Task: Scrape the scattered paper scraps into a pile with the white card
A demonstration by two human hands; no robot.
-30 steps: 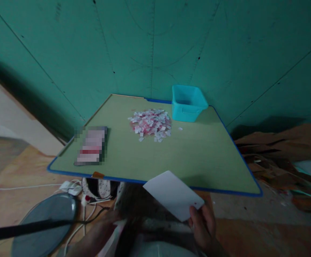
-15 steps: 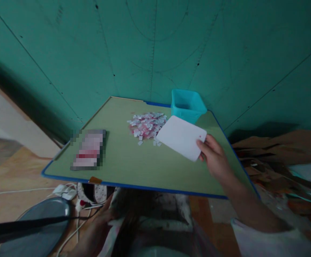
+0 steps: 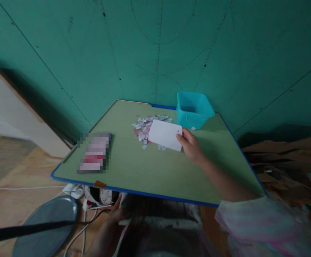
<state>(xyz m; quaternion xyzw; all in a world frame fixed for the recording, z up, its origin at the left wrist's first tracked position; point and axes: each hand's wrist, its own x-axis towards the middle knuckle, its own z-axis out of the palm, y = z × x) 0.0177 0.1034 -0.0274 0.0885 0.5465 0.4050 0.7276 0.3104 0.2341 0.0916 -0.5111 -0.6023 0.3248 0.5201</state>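
Observation:
A plain white card point(image 3: 164, 135) with rounded corners and a small hole near one corner is pinched by its right end in my right hand point(image 3: 190, 142). The card hangs over the right part of a pile of small white and pink square pieces point(image 3: 142, 128), hiding some of them. Below the table's front edge, near my lap, my left hand point(image 3: 119, 210) is dim and blurred, and its fingers cannot be made out. Just beyond my right hand stands a turquoise plastic bin point(image 3: 194, 116).
The green table point(image 3: 134, 171) has a blue edge and stands against a green wall. A pixelated flat object point(image 3: 95, 153) lies at its left. On the floor are a grey round stool point(image 3: 48, 225) and white cables point(image 3: 84, 232). Brown cardboard point(image 3: 292, 150) is piled at right.
My right hand has carried the white card to the left, over the pile. The view has shifted slightly. A small white piece now shows by the bin's base.

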